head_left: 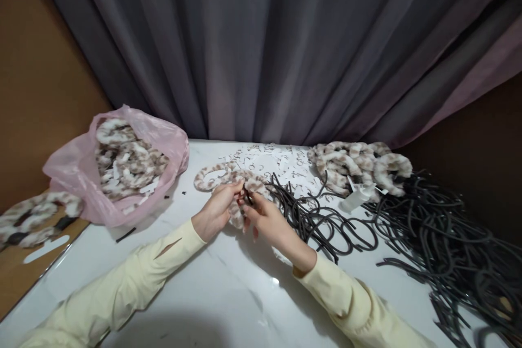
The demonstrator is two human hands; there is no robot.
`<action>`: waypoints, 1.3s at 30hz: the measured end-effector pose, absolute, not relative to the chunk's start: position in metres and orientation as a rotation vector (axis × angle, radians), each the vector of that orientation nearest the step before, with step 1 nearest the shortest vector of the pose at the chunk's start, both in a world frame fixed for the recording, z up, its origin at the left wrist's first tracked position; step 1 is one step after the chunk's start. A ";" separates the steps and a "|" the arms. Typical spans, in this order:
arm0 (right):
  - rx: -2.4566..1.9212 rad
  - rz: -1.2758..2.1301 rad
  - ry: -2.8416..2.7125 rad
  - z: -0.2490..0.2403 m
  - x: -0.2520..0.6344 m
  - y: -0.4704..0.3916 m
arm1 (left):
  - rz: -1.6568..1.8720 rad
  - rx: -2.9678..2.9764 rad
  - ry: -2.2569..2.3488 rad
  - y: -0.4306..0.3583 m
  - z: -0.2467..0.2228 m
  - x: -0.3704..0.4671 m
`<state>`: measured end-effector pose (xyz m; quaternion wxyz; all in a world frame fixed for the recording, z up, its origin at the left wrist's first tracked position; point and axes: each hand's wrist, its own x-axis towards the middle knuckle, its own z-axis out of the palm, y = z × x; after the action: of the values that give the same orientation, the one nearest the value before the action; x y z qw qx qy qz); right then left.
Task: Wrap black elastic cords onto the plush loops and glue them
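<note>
Near the middle of the white table, my left hand [218, 208] is closed, its thumb and fingers pinching a brown-and-white fluffy loop [237, 214]. Close against it on the right, my right hand [267, 220] is closed on a dark cord [246, 194] at the fluffy piece; the fingertips of the two hands almost meet. Part of the fluffy piece is hidden behind my fingers. Just beyond my hands lies another fluffy loop [210, 176]. Several black cords [304, 212] spread out beside my right hand.
A pink plastic bag [87, 174] with fluffy loops stands at the left. More fluffy loops [346, 160] are piled at the back right by a small bottle [355, 197]. A large heap of black cords [444, 234] covers the right side. Paper pieces [265, 160] lie at the back.
</note>
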<state>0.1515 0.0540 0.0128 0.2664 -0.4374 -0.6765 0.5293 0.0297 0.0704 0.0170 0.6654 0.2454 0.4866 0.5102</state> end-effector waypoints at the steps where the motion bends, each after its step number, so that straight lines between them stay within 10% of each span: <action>1: -1.196 1.476 -1.770 0.013 0.151 0.056 | 1.170 0.586 1.100 0.069 0.018 0.030; 18: -1.403 0.654 -2.376 0.033 0.165 0.054 | 1.244 2.076 1.490 0.067 -0.001 0.026; 39: -1.001 -0.044 -2.216 0.017 0.181 0.077 | 1.141 1.755 1.349 0.048 0.042 0.028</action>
<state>0.1805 0.0768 0.0172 0.3472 -0.3860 -0.8545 -0.0169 0.0278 0.0477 0.0422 0.3200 0.6676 0.5134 0.4340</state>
